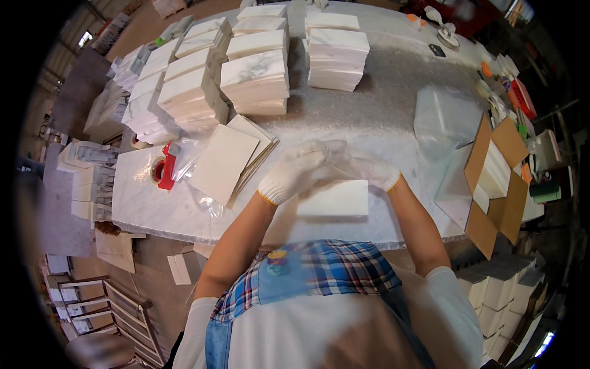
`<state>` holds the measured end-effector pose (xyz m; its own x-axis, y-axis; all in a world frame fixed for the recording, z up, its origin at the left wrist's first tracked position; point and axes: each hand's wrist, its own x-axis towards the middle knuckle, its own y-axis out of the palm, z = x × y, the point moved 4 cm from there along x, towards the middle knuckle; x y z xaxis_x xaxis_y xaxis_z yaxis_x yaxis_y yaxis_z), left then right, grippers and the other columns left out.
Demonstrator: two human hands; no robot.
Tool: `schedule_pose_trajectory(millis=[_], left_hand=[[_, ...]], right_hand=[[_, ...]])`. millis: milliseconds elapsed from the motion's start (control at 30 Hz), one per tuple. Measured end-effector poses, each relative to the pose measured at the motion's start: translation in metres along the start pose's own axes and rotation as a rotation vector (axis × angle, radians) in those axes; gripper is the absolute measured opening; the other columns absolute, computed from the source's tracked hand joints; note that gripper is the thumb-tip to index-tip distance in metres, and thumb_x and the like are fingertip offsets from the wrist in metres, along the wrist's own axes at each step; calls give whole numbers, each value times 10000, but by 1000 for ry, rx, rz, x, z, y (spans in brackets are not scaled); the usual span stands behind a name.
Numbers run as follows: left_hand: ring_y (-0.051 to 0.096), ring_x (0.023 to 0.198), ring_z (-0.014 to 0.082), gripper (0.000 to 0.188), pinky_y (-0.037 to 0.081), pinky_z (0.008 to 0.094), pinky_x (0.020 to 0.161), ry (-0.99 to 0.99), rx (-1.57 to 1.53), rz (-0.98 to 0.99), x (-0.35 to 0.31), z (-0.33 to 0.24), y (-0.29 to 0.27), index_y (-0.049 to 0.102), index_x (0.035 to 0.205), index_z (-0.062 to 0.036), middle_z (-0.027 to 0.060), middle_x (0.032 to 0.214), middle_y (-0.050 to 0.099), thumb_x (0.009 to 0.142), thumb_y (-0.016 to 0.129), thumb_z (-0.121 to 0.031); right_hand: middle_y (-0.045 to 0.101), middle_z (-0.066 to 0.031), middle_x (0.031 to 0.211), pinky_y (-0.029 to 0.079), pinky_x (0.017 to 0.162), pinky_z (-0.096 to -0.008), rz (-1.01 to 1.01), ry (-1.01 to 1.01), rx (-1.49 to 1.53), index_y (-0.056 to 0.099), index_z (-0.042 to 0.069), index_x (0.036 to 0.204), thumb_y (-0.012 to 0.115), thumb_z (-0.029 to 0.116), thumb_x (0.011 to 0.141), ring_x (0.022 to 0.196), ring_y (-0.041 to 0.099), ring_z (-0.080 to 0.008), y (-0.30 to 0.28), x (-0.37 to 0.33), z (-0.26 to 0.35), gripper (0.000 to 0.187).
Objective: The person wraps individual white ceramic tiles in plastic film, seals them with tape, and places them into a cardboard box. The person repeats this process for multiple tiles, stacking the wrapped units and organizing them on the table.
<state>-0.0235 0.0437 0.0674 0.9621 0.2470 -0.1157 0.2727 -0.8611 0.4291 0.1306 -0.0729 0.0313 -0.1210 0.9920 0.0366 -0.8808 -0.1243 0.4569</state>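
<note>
A small stack of white rectangular tiles (333,198) lies flat on the pale marble slab in front of me. My left hand (301,167), in a white knitted glove with a yellow cuff, is just beyond the stack's left side, its fingers bent and closed. What they hold, if anything, is hidden. My right hand (373,171), gloved alike, reaches in from the right so that the fingertips of both hands meet above the far edge of the tiles. The right fingers are blurred and partly covered by the left.
Stacks of marble tiles (255,77) stand at the far left. Cardboard sheets (224,161) and a red tape dispenser (166,166) lie to my left. On the right are clear plastic bags (447,117) and an open cardboard box (478,190). The slab's front edge (178,236) curves before me.
</note>
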Motion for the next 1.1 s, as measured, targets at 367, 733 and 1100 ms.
schedule_pose_trajectory(millis=[367, 733, 1100], left_hand=[[661, 1157, 286, 229, 494, 415, 1047, 8, 192, 69, -17, -16, 9, 707, 1017, -8, 199, 1270, 698, 967, 702, -232], [719, 835, 302, 160, 569, 371, 774, 17, 889, 392, -68, -23, 42, 748, 912, -16, 155, 921, 747, 861, 776, -165], [602, 1147, 324, 514, 501, 423, 958, 270, 1759, 135, -47, -21, 75, 615, 1199, -97, 119, 1156, 619, 738, 773, -258]], right_hand=[[708, -129, 1258, 509, 1005, -323, -403, 72, -164, 607, -23, 1388, 753, 45, 863, 1136, 662, -178, -23, -67, 16, 549], [650, -72, 835, 506, 786, -399, -229, -190, -1306, 771, 118, 1055, 745, 74, 749, 836, 632, -293, 80, -94, 37, 310], [576, -10, 727, 459, 691, -405, -260, -401, -1566, 756, 162, 835, 745, 154, 711, 739, 583, -248, 99, -107, 16, 124]])
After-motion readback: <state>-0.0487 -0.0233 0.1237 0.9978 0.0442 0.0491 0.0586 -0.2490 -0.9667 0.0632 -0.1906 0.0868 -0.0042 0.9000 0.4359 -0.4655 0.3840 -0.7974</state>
